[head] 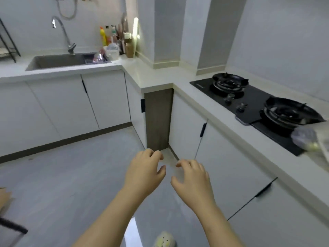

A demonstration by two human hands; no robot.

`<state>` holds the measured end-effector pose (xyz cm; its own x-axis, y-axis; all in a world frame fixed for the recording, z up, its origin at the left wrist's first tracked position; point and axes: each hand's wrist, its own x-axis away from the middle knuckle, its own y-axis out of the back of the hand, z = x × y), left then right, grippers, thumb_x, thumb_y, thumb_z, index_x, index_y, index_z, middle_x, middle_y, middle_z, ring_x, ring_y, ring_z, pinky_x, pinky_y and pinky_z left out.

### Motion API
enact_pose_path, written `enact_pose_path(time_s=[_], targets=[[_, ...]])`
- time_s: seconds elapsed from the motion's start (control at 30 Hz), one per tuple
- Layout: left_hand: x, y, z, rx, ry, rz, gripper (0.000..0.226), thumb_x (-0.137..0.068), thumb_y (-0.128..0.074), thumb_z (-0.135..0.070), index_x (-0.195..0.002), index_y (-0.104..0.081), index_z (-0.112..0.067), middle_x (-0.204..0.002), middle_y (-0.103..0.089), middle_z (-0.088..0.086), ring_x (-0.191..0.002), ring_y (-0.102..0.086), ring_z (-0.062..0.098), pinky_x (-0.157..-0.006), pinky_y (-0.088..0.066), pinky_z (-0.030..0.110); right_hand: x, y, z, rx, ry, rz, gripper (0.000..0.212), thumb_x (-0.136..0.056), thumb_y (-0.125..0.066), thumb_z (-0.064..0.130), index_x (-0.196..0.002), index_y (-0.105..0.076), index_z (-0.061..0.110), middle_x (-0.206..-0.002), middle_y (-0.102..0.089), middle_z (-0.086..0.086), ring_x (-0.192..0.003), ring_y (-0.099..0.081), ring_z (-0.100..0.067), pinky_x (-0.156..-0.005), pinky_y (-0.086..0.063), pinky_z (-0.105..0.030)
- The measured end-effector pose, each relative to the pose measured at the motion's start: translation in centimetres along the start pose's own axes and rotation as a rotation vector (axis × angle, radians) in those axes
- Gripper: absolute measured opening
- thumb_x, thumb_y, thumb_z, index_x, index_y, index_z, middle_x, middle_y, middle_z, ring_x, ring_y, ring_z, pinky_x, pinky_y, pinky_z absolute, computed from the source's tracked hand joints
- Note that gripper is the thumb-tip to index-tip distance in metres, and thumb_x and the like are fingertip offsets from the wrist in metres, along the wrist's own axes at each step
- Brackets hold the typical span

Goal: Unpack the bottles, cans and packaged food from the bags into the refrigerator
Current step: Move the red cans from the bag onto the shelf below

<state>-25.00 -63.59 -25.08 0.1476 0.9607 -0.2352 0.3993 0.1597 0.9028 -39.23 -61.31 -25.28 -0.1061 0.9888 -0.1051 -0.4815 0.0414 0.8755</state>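
My left hand (145,172) and my right hand (193,179) hang side by side in front of me above the grey floor, fingers loosely curled, each holding nothing. A blurred plastic bag (310,139) with something pale inside lies on the counter at the right edge, just past the hob. No refrigerator is in view.
An L-shaped white counter (153,75) runs from the sink (58,61) at the left to the black gas hob (256,102) at the right. Bottles (114,40) crowd the back corner. White cabinet doors (229,168) stand shut below. A slipper (164,239) shows at the bottom.
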Motion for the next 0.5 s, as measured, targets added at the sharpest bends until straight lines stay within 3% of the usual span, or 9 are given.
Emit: enact_pose_path(time_s=[0.27,0.5], targets=[[-10.5,-5.2,-7.1,0.053,-0.331,0.124,0.033,-0.094,-0.045,-0.038,-0.123,-0.050,-0.024,-0.115,-0.051,-0.006,-0.105,-0.046,0.013,-0.081,-0.039,0.021,-4.4,4.3,-8.1,0.022,-0.297,-0.162,0.034,-0.091,-0.048,0.035,-0.125,-0.045,0.030,-0.128,-0.042,0.013,-0.119,-0.037,-0.009,-0.099,-0.027,-0.022],[-17.9,-9.3,-11.9,0.096,-0.510,0.234,0.034,-0.094,-0.044,-0.039,-0.125,-0.047,-0.025,-0.120,-0.049,-0.007,-0.109,-0.045,0.013,-0.079,-0.037,0.019,-7.3,6.8,-13.7,0.029,-0.526,-0.251,0.033,-0.091,-0.048,0.036,-0.124,-0.045,0.029,-0.129,-0.043,0.013,-0.120,-0.037,-0.009,-0.101,-0.029,-0.023]])
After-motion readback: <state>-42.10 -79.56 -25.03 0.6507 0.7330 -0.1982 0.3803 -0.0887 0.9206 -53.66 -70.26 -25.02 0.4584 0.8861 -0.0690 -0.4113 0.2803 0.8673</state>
